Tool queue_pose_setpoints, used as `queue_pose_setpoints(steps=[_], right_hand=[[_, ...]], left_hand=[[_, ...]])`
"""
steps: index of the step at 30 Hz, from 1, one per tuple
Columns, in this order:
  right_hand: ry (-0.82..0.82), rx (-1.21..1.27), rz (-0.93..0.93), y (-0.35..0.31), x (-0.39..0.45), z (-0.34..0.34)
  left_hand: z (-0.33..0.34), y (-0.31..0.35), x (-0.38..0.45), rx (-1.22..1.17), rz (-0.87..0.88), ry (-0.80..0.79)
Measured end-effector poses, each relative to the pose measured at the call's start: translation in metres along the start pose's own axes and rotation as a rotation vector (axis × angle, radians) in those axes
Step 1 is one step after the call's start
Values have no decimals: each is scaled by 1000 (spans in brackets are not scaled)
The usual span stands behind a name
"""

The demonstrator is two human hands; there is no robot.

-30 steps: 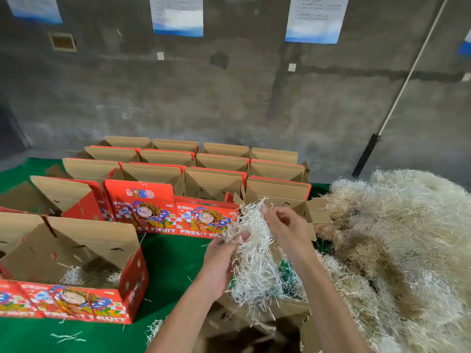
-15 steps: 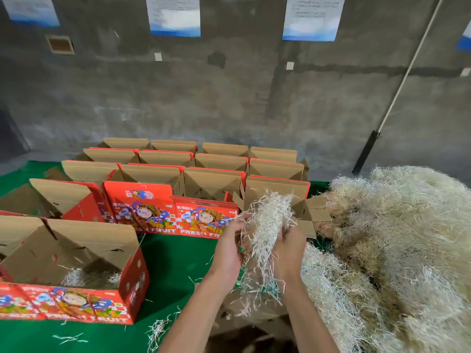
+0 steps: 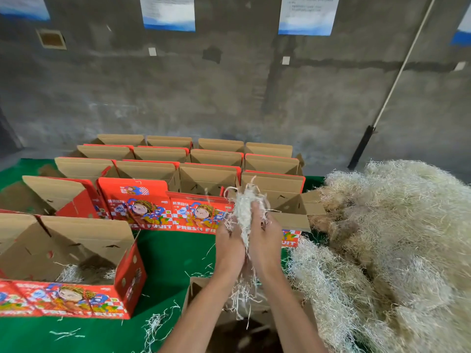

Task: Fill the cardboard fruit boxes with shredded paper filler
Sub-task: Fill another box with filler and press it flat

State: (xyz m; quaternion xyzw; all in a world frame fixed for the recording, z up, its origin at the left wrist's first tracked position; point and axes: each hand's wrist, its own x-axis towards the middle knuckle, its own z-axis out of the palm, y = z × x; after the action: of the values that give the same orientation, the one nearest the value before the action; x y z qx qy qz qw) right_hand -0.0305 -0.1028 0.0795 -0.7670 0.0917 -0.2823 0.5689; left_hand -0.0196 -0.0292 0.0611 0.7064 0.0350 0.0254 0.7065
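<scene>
A clump of white shredded paper point(image 3: 244, 207) is pressed between my left hand point(image 3: 229, 247) and my right hand point(image 3: 265, 244), palms close together, strands hanging below the wrists. Directly under them stands an open cardboard box point(image 3: 193, 294), mostly hidden by my forearms. A big heap of shredded paper point(image 3: 397, 238) lies to the right. At the left, an open red fruit box point(image 3: 130, 273) holds a little filler point(image 3: 74, 272) at its bottom.
Rows of open red-and-brown fruit boxes point(image 3: 209, 179) fill the green table point(image 3: 173, 253) behind my hands. Loose strands point(image 3: 155, 324) lie on the green surface. A grey concrete wall is at the back, with a pole point(image 3: 397, 77) leaning at the right.
My hands have come together, squeezing the clump that was spread between them, and have risen slightly over the near box. Some strands have dropped below.
</scene>
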Motion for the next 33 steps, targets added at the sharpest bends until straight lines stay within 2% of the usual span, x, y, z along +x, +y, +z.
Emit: queue_pose_setpoints(steps=[3,5,7,10,11,14,16,18,20,24,26,28,31,33], right_hand=[[-1,68,28,8,15,-13],[38,155,67,18,22,-20],[63,160,45,20,19,-11],[-15,38,41,24,11,7],[-6,22,35,26,11,4],[112,77,28,29,18,-18],[127,80,38,24,16,-19],[76,95,75,21,8,-4],[52,225,180,16,6,2],[130,15,70,25,24,-27],[146,31,44,21,26,-35],[141,82,72,14,21,-25],[109,271,276,10,8,-3],[111,223,256,14,7,-5]], left_hand=[[-20,5,15,-5,-86,-25],[-32,8,24,-79,-135,76],[-27,12,19,-163,-173,110],[-5,8,-2,-162,-212,-55],[-5,8,-4,-151,-236,-58],[-24,7,14,-157,-227,129],[-27,8,23,-238,-252,177],[-9,9,16,-249,-219,76],[7,13,4,-249,-220,-9],[-14,9,20,-154,-182,87],[-30,7,27,-169,-157,126],[-25,14,20,-217,-118,65],[2,16,-4,-157,-131,-89],[1,10,-8,-160,-154,-3]])
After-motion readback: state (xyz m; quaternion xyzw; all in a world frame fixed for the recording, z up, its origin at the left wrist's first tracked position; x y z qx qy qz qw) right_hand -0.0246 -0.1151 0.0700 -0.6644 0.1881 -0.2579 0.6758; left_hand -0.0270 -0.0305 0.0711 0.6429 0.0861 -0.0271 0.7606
